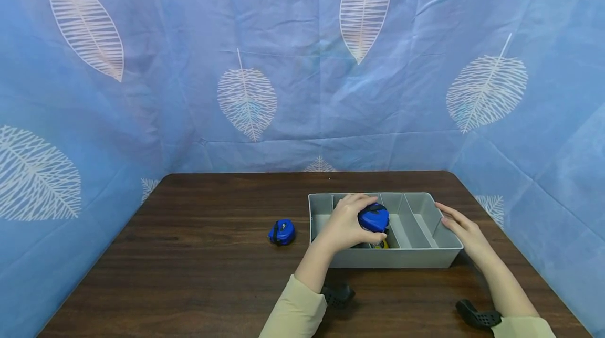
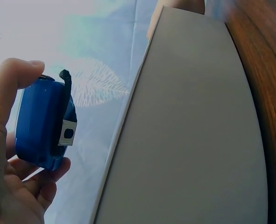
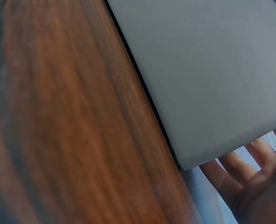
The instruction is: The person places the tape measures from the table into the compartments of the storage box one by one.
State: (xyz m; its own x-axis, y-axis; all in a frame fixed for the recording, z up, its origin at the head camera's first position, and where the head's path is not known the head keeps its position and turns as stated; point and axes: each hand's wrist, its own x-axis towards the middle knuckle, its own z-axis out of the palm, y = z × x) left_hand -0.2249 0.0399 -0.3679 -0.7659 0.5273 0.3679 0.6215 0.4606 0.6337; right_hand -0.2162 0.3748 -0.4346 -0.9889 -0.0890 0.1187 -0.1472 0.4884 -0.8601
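Note:
My left hand [image 1: 347, 222] holds a blue tape measure [image 1: 374, 218] between thumb and fingers, over the middle of a grey divided box [image 1: 392, 258]. In the left wrist view this tape measure [image 2: 40, 123] shows its metal end hook and a black strap, above the box's rim. Part of a yellow item [image 1: 381, 244] shows in the compartment below. My right hand [image 1: 465, 230] rests with extended fingers at the box's right end; in the right wrist view the fingers [image 3: 238, 168] lie along the end wall. A second blue tape measure [image 1: 282, 232] lies on the table left of the box.
The box stands on a dark wooden table [image 1: 198, 275], its compartments side by side from left to right. A blue curtain [image 1: 293, 91] with white leaf prints hangs behind and at both sides. Black bands [image 1: 477, 315] sit at both wrists.

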